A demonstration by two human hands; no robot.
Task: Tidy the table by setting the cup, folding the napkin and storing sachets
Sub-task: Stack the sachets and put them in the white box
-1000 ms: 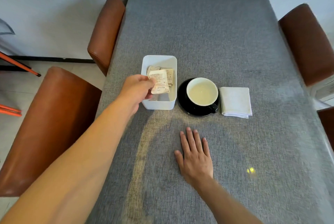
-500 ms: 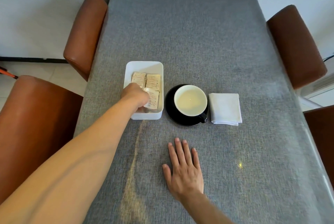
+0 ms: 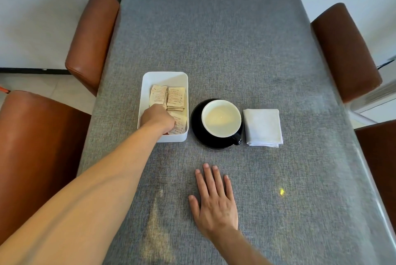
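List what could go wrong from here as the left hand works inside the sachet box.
1. The left hand is deep in the white box over the sachets; pulling out carelessly could drag sachets out or shift the box.
2. The box stands close beside the saucer, so a sideways nudge might knock the cup, which appears to hold liquid.
3. A spill would likely reach the folded napkin right beside the saucer.

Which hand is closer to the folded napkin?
Right. The right hand lies flat on the table, below-left of the napkin. The left hand is in the white box, beyond the cup.
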